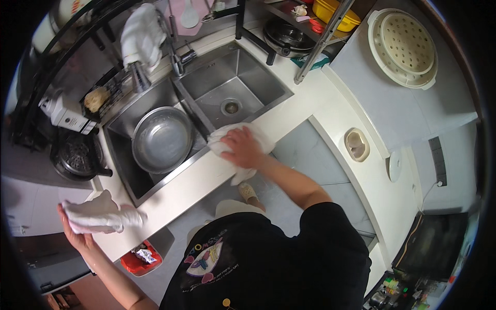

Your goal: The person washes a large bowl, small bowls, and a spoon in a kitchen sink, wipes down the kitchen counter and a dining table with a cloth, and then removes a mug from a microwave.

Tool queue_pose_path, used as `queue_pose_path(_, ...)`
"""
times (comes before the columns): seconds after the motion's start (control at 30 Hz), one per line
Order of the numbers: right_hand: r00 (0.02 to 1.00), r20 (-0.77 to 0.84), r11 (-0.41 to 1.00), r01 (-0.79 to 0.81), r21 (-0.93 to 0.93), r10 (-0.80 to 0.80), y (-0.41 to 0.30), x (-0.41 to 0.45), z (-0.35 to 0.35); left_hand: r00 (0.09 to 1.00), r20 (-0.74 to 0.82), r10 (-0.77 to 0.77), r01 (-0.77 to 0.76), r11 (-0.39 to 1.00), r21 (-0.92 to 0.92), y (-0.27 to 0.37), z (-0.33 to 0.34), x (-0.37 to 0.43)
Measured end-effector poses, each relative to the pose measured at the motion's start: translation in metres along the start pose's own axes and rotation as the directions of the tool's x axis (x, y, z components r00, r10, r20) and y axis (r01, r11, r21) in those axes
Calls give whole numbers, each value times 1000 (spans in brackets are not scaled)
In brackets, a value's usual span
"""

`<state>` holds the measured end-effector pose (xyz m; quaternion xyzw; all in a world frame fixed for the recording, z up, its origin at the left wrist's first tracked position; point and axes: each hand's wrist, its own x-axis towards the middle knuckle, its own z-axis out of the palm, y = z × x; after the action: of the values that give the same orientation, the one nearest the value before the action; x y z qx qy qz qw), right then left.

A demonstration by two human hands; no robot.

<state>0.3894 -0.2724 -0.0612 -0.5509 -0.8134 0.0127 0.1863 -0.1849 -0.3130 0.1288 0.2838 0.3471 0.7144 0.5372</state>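
My right hand [244, 147] presses a bunched white cloth [257, 133] onto the front rim of the double sink, with part of the cloth hanging over the counter edge. At the far left my left hand [79, 234] holds up another crumpled white cloth [95, 215], thumb and fingers around it. A round metal basin [162, 139] sits in the left bowl of the stainless steel sink [211, 97]. The right bowl shows its drain [231, 106]. A chrome faucet [178, 64] rises behind the divider.
A white bottle [69, 114] and a sponge-like scrubber [97, 99] stand left of the sink. Another white cloth [141, 37] hangs over the faucet area. Stacked black pans [288, 37] and a metal pole [321, 44] are behind right. Below the counter is a red-lined bin [135, 267].
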Motion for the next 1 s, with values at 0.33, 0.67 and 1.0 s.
queue_pose_path(0.33, 993, 81, 991, -79, -112, 88, 279, -16, -84, 993, 80, 88, -84, 995, -56, -29, 45, 4)
queue_pose_path(0.67, 973, 183, 990, 140, 18, -141, 107, 14, -26, 934, 136, 332, -311, 938, -151, 14, 79, -112)
queue_pose_path(1.0, 691, 391, 792, 565, 233, -608, -154, 61, 48, 276, -293, 916, -800, 388, 458, 104, -2, -371)
